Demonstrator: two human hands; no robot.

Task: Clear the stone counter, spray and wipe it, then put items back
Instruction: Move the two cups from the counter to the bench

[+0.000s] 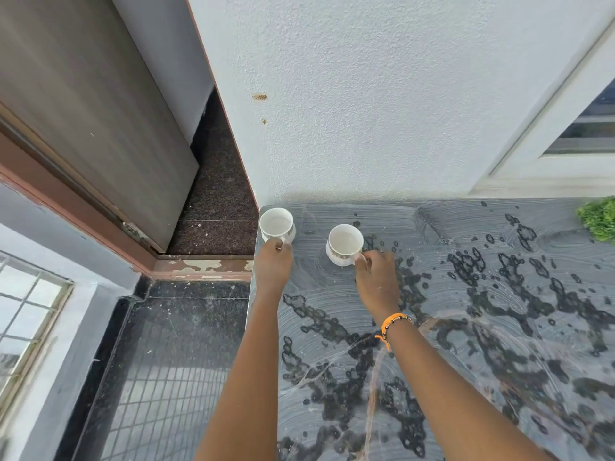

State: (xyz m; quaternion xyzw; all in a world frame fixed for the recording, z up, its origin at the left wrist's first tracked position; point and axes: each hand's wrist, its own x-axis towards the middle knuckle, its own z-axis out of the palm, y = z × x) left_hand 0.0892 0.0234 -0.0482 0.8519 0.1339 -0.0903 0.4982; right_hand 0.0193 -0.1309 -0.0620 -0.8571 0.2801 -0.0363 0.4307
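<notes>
The dark stone counter (466, 327) is wet, with grey wipe swirls and dark patches. Two white cups with a patterned band stand near its far left corner. My left hand (273, 264) grips the handle of the left cup (277, 225), which sits right at the counter's left edge. My right hand (377, 277) pinches the handle of the right cup (344, 244), a little further in from the edge. Both cups look empty and rest upright on the stone. An orange bracelet (392, 322) circles my right wrist.
A green plant (599, 217) pokes in at the counter's far right. A white textured wall (366, 94) backs the counter, with a window frame (549, 154) at right. Left of the counter the floor drops away to dark tiles (173, 361), a door (83, 111) and another window.
</notes>
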